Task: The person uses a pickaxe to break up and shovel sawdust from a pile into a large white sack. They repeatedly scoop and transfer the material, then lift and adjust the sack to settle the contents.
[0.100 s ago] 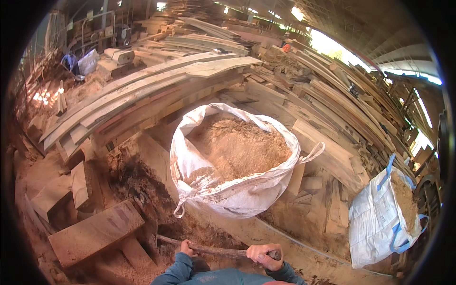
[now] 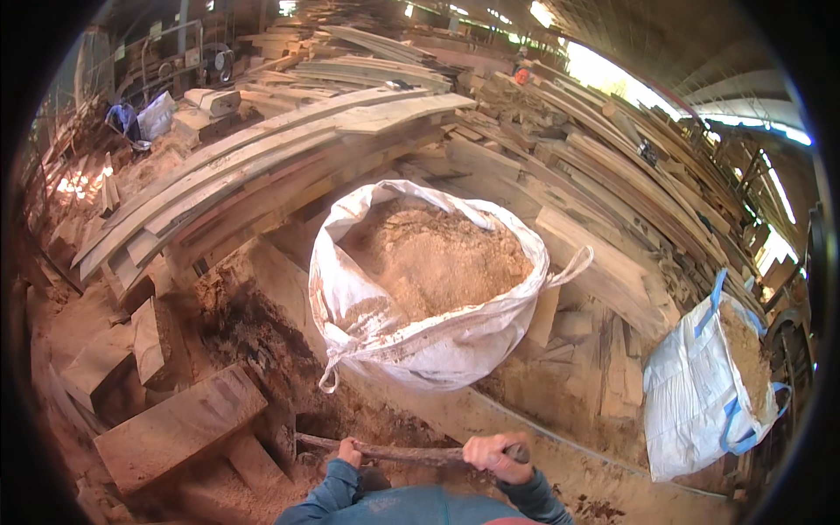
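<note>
Rough brown wood made up the long tool handle point(image 2: 411, 453) that lay nearly level across the lower middle of the frame, just above the person's blue sleeves. The left hand point(image 2: 350, 452) was wrapped shut around the handle near its left part, fingers curled over the top; the right hand point(image 2: 492, 455) was closed in a fist around it further to the right, knuckles up, with a short stub of the handle showing past it. The handle's left end ran down into a dark hollow in the sawdust-covered ground point(image 2: 262, 341), and its working end could not be seen. Left of the hands, in the lower left of the frame, a thick wooden beam point(image 2: 179, 426) lay tilted in the dirt, with smaller cut blocks point(image 2: 149, 337) above it. Just beyond the handle, in the centre of the frame, stood a big white bulk bag point(image 2: 411, 337), open at the top and filled close to its rim with tan sawdust point(image 2: 437, 258); one lifting loop hung off its right side. At the right edge sat a second white bulk bag with blue loops point(image 2: 700, 394), well apart from the first and also holding sawdust. Behind both, long curved planks point(image 2: 262, 166) were stacked across the upper left and middle, and more piled boards point(image 2: 604, 166) filled the upper right under a bright roof opening.
</note>
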Demonstrator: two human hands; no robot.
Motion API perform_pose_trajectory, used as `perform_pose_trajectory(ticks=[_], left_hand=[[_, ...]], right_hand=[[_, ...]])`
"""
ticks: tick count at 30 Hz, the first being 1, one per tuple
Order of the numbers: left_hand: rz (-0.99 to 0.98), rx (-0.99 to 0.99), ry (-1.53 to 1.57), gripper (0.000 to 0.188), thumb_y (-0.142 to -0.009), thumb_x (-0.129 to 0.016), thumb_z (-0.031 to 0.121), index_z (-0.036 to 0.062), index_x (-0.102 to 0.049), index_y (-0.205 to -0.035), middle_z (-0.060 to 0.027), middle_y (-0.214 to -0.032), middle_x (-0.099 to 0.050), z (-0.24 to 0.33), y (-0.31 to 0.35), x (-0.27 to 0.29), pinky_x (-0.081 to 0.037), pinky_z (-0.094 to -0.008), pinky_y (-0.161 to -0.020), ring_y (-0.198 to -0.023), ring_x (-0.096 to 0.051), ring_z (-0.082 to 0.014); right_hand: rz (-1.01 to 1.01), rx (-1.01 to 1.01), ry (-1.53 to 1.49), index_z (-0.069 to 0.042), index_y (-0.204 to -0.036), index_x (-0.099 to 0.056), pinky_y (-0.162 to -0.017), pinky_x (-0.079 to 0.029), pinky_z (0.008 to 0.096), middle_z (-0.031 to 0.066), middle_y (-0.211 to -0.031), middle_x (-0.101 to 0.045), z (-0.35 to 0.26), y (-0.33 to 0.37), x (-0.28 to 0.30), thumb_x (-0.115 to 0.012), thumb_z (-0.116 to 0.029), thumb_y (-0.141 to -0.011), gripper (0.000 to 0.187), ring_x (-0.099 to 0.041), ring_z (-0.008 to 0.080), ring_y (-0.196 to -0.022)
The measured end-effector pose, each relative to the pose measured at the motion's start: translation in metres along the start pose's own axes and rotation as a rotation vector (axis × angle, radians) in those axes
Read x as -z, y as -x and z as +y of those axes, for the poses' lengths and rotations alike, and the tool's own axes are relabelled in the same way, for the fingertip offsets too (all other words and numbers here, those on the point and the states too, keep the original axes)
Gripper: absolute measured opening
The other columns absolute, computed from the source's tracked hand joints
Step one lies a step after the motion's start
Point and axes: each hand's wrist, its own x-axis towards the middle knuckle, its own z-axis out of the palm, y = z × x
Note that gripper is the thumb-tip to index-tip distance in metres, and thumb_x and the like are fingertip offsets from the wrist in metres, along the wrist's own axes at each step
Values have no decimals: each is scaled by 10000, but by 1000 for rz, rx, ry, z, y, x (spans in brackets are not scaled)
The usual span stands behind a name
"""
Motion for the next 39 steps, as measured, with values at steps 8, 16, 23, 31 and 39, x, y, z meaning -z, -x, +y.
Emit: perform_pose_trajectory(ticks=[8, 16, 23, 31, 39], left_hand=[[31, 671, 1268, 75, -812, -529, 84, 83, -486, -750, -17, -620, -452, 73, -74, -32, -386, -290, -504, -569, -461, -150], [343, 703, 1407, 125, -838, -595, 123, 61, -491, -808, -63, -594, -487, 105, -199, 34, -465, -345, -492, -515, -489, -192], [261, 630, 1394, 177, -789, -649, 124, 99, -512, -679, -27, -567, -516, 88, -205, 40, -460, -286, -482, -489, -493, -158], [86, 770, 1215, 131, -789, -592, 85, 46, -532, -680, -92, -610, -546, 87, -140, 9, -487, -374, -574, -596, -556, -219], [-188, 989, 1056, 144, -804, -560, 62, 35, -557, -662, -127, -745, -622, 89, -57, -58, -516, -442, -634, -655, -593, -230]], right_hand=[[87, 229, 82, -100, -649, -443, -555, -390, 360, 63, -563, -490, -18, -19, 11, -541, -61, -790, 176, -435, 184, -507], [124, 266, 363, -91, -660, -403, -596, -381, 366, 47, -573, -452, 104, -68, -38, -489, -87, -826, 188, -423, 168, -529], [380, 228, 416, -104, -637, -391, -640, -383, 375, 42, -552, -410, 104, -61, -55, -473, -153, -833, 218, -419, 169, -538], [695, 234, 570, -118, -635, -340, -591, -381, 355, 12, -522, -328, 51, -23, -91, -462, -214, -860, 273, -351, 152, -496], [581, 131, 599, -140, -644, -292, -634, -314, 302, -13, -581, -263, -35, -10, -113, -409, -200, -919, 305, -278, 118, -533]])
